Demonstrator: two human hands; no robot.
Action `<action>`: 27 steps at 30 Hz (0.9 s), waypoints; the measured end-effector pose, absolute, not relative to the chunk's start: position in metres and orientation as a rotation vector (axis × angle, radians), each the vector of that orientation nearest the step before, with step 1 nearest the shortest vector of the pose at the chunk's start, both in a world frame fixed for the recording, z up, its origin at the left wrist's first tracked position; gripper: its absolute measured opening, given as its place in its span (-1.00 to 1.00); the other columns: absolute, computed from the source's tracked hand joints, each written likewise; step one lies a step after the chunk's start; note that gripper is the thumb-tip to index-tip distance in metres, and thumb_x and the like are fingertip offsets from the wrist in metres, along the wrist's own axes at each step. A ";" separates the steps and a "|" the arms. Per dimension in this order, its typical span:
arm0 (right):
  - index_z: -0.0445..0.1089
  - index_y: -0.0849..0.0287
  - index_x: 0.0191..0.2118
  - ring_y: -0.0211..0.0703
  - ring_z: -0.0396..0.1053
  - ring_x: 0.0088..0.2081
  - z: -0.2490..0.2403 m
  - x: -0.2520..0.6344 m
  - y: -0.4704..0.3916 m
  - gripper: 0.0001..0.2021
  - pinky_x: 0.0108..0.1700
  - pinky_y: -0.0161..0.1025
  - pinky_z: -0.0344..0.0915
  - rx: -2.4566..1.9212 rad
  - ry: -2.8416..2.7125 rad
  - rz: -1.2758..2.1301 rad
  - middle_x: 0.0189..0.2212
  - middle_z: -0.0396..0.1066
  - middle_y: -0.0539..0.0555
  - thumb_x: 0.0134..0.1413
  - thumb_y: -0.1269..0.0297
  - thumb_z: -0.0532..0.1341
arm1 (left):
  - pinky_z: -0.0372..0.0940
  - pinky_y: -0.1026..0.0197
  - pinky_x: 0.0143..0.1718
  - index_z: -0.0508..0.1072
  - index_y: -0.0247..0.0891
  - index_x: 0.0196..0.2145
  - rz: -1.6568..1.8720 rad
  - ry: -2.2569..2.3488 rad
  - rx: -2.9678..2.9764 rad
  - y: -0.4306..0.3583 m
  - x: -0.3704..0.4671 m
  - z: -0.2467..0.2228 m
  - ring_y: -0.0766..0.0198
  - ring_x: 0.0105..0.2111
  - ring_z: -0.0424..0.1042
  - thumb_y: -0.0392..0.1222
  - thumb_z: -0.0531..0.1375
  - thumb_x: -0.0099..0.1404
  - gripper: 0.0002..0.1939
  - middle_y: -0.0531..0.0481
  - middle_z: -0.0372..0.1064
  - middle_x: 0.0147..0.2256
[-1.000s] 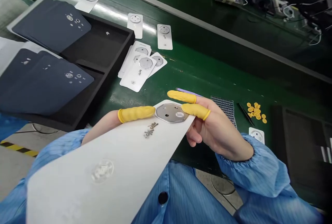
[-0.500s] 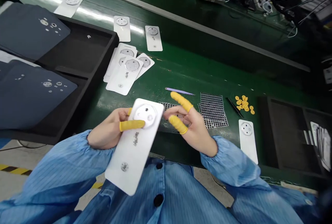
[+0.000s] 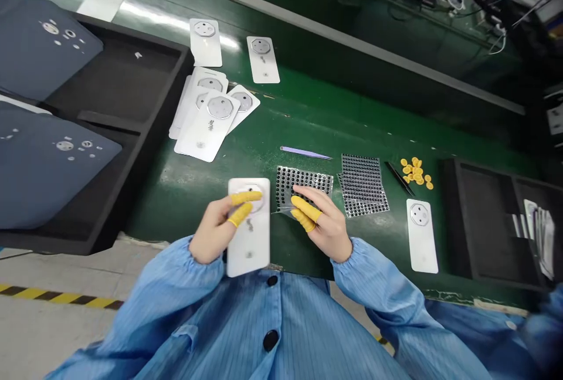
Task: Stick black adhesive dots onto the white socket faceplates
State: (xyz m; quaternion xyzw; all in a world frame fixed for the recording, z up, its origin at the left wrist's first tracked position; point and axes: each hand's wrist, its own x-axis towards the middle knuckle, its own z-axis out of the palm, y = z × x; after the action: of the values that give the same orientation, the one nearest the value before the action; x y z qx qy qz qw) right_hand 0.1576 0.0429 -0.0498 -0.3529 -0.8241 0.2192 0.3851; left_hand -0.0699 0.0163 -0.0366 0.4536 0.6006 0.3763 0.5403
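The white panel (image 3: 249, 251) is steadied at the counter (image 3: 193, 204)'s near edge by the left hand (image 3: 211, 233), fingers slightly spread, while the dotted sheet (image 3: 284, 183) is worked at by the right hand (image 3: 333, 230); light precision seems called for. Whether film is pinched between its nearly closed fingers cannot be told, and the panel's round inset is partly covered.

L hand (image 3: 215, 228), yellow-capped fingertips on white panel (image 3: 248, 242), nr its round plate. R hand (image 3: 328, 230) at blk-dot sheet (image 3: 323, 180); purple tweezers (image 3: 304, 152) just beyond. Blk tweezers (image 3: 399, 179) beside yellow bits (image 3: 413, 172).
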 end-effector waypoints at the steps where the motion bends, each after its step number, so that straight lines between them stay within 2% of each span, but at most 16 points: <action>1: 0.28 0.04 0.12 -0.04 0.35 0.09 -0.045 0.159 0.042 -0.61 0.05 0.09 0.41 -0.885 -2.122 0.562 0.05 0.39 0.20 0.19 0.45 0.17 | 0.46 0.09 -0.25 0.57 -0.37 -0.21 0.871 1.359 0.976 0.017 -0.061 -0.034 -0.03 -0.22 0.54 0.11 0.29 0.11 -0.53 -0.20 0.57 -0.25; 6: 0.33 0.11 0.06 -0.07 0.38 0.03 -0.034 0.163 0.043 -0.66 0.00 0.01 0.43 -0.871 -2.164 0.716 -0.02 0.41 0.20 0.16 0.40 0.21 | 0.43 0.19 -0.45 0.59 -0.35 -0.35 0.815 1.224 0.788 0.017 -0.030 -0.033 0.14 -0.46 0.52 -0.01 0.38 0.02 -0.66 -0.12 0.57 -0.41; 8: 0.36 0.11 0.02 -0.11 0.41 -0.04 -0.032 0.161 0.044 -0.70 -0.05 -0.06 0.46 -0.889 -2.106 0.777 -0.07 0.42 0.18 0.15 0.39 0.23 | 0.41 0.20 -0.47 0.59 -0.35 -0.35 0.826 1.239 0.796 0.015 -0.027 -0.035 0.15 -0.46 0.51 -0.04 0.36 0.05 -0.69 -0.11 0.57 -0.40; 11: 0.37 0.09 -0.04 -0.16 0.42 -0.12 -0.032 0.156 0.045 -0.77 -0.12 -0.11 0.47 -0.858 -2.127 0.691 -0.15 0.44 0.12 0.19 0.44 0.17 | 0.40 0.21 -0.45 0.58 -0.33 -0.29 0.834 1.273 1.032 0.013 -0.029 -0.037 0.17 -0.44 0.51 -0.10 0.28 0.14 -0.75 -0.09 0.56 -0.38; 14: 0.35 0.17 -0.05 -0.11 0.40 -0.10 -0.040 0.153 0.044 -0.75 -0.11 -0.08 0.47 -0.793 -2.247 0.575 -0.15 0.43 0.18 0.19 0.52 0.10 | 0.38 0.22 -0.41 0.57 -0.31 -0.26 0.824 1.376 1.479 0.011 -0.033 -0.041 0.19 -0.43 0.49 -0.22 0.18 0.20 -0.79 -0.07 0.54 -0.40; 17: 0.32 0.27 -0.05 -0.07 0.39 -0.09 -0.052 0.149 0.042 -0.74 -0.12 -0.09 0.46 -0.746 -2.265 0.552 -0.14 0.40 0.28 0.15 0.57 0.10 | 0.35 0.22 -0.42 0.57 -0.31 -0.32 0.800 1.402 1.662 0.012 -0.036 -0.046 0.19 -0.44 0.48 -0.29 0.13 0.16 -0.79 -0.10 0.51 -0.42; 22: 0.31 0.16 -0.14 -0.19 0.42 -0.19 -0.074 0.139 0.043 -0.86 -0.18 -0.20 0.45 -0.986 -1.982 0.682 -0.23 0.41 0.14 0.21 0.46 0.09 | 0.38 0.20 -0.36 0.57 -0.27 -0.37 0.731 1.341 1.680 0.024 -0.040 -0.055 0.19 -0.44 0.50 -0.23 0.16 0.18 -0.83 -0.08 0.54 -0.39; 25: 0.31 0.17 -0.16 -0.20 0.41 -0.19 -0.085 0.139 0.048 -0.86 -0.16 -0.19 0.44 -1.088 -1.925 0.645 -0.24 0.39 0.15 0.24 0.46 0.05 | 0.44 0.17 -0.27 0.56 -0.31 -0.26 0.700 1.280 1.621 0.033 -0.058 -0.057 0.13 -0.33 0.55 -0.14 0.19 0.20 -0.77 -0.13 0.57 -0.27; 27: 0.33 0.17 -0.15 -0.15 0.40 -0.14 -0.087 0.143 0.050 -0.85 -0.11 -0.13 0.42 -1.079 -1.949 0.601 -0.21 0.39 0.17 0.22 0.46 0.08 | 0.46 0.14 -0.26 0.50 -0.36 -0.11 0.817 1.352 1.457 0.034 -0.076 -0.053 0.08 -0.29 0.56 -0.11 0.22 0.19 -0.64 -0.19 0.56 -0.21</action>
State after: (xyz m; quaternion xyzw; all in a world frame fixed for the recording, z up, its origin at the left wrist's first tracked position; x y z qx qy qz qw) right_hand 0.1426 0.0504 -0.0873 -0.4274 -0.7724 0.2381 0.4051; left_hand -0.0756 0.0345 -0.0533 0.5962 0.5533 0.3343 0.4761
